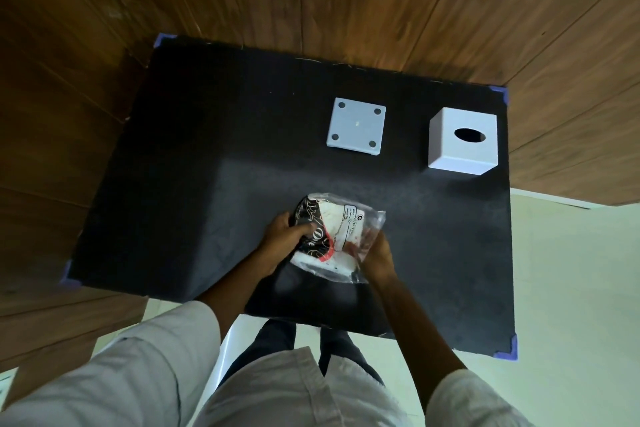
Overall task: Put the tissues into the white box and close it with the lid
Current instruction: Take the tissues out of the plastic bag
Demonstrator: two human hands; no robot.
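Observation:
A plastic-wrapped pack of tissues [337,232], black, white and red, lies low over the near middle of the black table. My left hand [285,236] grips its dark left end. My right hand [375,253] holds the clear wrapper at its right side. Far from both hands, a white cube box [462,152] with an oval slot on top stands at the back right. Its flat white lid [356,126], with small round pads at the corners, lies to the box's left, apart from it.
The black table [207,184] has purple corner guards and is bounded by wood-panelled walls behind and on the left. A pale floor shows at right and below the near edge, along with my legs and white sleeves.

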